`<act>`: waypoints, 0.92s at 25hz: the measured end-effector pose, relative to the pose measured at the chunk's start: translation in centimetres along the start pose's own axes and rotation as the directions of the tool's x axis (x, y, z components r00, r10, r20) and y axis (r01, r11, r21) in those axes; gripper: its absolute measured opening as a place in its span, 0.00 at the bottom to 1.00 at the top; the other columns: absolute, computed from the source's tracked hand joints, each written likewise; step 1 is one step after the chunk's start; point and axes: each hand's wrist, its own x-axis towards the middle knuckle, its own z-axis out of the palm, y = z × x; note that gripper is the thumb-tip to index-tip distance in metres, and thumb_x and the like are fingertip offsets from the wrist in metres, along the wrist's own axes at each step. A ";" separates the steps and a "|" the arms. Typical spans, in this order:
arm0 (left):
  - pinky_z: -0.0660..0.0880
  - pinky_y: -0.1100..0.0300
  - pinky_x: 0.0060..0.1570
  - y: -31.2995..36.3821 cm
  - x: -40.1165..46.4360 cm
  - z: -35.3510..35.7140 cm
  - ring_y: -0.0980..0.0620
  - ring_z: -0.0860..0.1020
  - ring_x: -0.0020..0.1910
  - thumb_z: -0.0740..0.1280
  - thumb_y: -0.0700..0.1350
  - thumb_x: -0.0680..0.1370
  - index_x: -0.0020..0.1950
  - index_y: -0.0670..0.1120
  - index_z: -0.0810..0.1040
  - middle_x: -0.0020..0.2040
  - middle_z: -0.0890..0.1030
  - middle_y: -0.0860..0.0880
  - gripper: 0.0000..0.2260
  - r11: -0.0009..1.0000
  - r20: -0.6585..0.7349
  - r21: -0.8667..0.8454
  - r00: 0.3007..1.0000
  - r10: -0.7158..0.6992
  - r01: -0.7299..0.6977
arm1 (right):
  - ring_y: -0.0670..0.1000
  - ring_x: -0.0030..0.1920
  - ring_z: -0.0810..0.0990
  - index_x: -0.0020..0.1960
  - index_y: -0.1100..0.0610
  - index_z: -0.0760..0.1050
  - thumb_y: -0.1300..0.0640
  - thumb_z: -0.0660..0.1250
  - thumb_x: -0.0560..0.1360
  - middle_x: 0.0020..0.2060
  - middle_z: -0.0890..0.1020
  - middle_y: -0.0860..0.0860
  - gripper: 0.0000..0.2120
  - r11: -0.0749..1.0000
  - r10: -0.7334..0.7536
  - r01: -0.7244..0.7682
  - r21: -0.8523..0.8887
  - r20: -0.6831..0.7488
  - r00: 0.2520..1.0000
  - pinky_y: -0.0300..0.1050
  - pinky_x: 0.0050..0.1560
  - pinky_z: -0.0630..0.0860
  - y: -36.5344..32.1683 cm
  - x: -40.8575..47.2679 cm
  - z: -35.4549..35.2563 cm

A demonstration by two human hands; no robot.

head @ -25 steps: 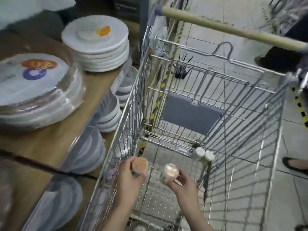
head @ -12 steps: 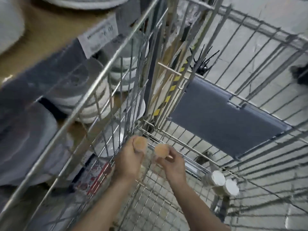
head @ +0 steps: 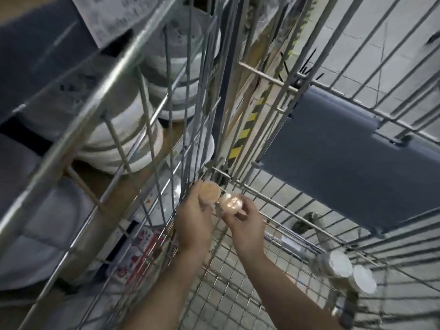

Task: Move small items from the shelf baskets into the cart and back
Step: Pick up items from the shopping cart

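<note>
Here, each hand's fingers pinch one orange-lidded jar (head: 210, 193) inside the cart (head: 240, 277); two white-lidded jars (head: 338, 264) lie there.

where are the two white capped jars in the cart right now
In the head view, the two white-capped jars lie side by side on the cart's wire floor at lower right, against the side wall and apart from both hands.

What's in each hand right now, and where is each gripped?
Left hand holds an orange-lidded jar by its side, below the lid. Right hand likewise holds a paler-lidded jar.
</note>
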 end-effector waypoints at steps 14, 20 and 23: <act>0.72 0.59 0.54 -2.2 -0.2 -0.1 0.53 0.77 0.59 0.63 0.37 0.79 0.70 0.52 0.70 0.60 0.80 0.49 0.21 0.978 0.150 -0.165 0.983 -0.101 0.126 | 0.42 0.51 0.80 0.59 0.55 0.74 0.62 0.73 0.70 0.50 0.81 0.45 0.18 0.989 0.040 -0.024 0.147 -0.103 0.994 0.31 0.46 0.76 -0.7 -0.4 1.9; 0.69 0.61 0.50 -1.9 -0.2 -0.8 0.54 0.75 0.59 0.61 0.39 0.80 0.73 0.55 0.66 0.63 0.77 0.50 0.23 0.967 0.212 -0.172 0.966 -0.148 0.186 | 0.43 0.52 0.79 0.60 0.54 0.73 0.59 0.74 0.70 0.49 0.80 0.43 0.20 0.994 0.045 -0.030 0.105 -0.143 0.989 0.30 0.45 0.74 -0.9 -0.1 2.9; 0.66 0.71 0.42 -1.3 -0.9 -1.8 0.57 0.74 0.56 0.61 0.39 0.80 0.72 0.52 0.68 0.62 0.76 0.51 0.20 0.965 0.230 -0.184 0.962 -0.145 0.189 | 0.47 0.58 0.76 0.64 0.57 0.71 0.59 0.73 0.71 0.55 0.78 0.47 0.23 0.996 0.076 -0.070 0.046 -0.145 0.987 0.35 0.54 0.73 -1.3 -0.3 2.3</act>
